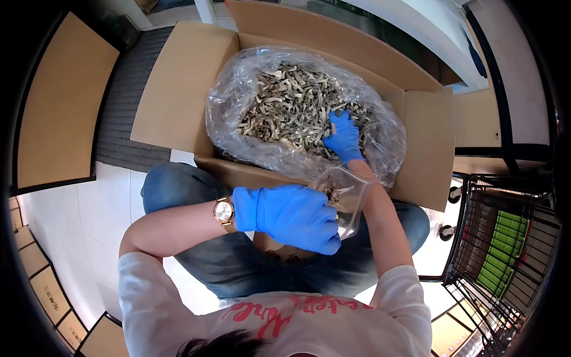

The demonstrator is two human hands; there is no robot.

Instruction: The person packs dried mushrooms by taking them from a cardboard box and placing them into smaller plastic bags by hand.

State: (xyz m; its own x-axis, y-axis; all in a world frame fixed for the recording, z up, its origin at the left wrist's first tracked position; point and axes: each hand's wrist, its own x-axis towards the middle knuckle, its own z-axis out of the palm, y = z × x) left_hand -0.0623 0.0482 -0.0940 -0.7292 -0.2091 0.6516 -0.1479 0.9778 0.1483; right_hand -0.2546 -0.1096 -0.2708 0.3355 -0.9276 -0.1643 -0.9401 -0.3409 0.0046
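A cardboard box (425, 131) stands in front of me, lined with a clear plastic liner bag (229, 113). Inside lies a heap of dried, curled strips (291, 101), grey-green to beige. My right hand (344, 140), in a blue glove, reaches into the right side of the heap with its fingers curled among the strips; the fingertips are partly hidden. Over my lap, my gloved left hand (291, 217) is closed on the edge of a small clear plastic bag (354, 205). Some strips show inside that bag, its mouth toward the box. A watch (223, 211) circles my left wrist.
The box's flaps (181, 83) are folded outward. On the right is a black wire cart (476, 238) holding a green item (504, 253). A grey ribbed mat (128, 113) and a wood-coloured panel (62, 101) lie to the left, with stacked cartons (50, 291) lower down.
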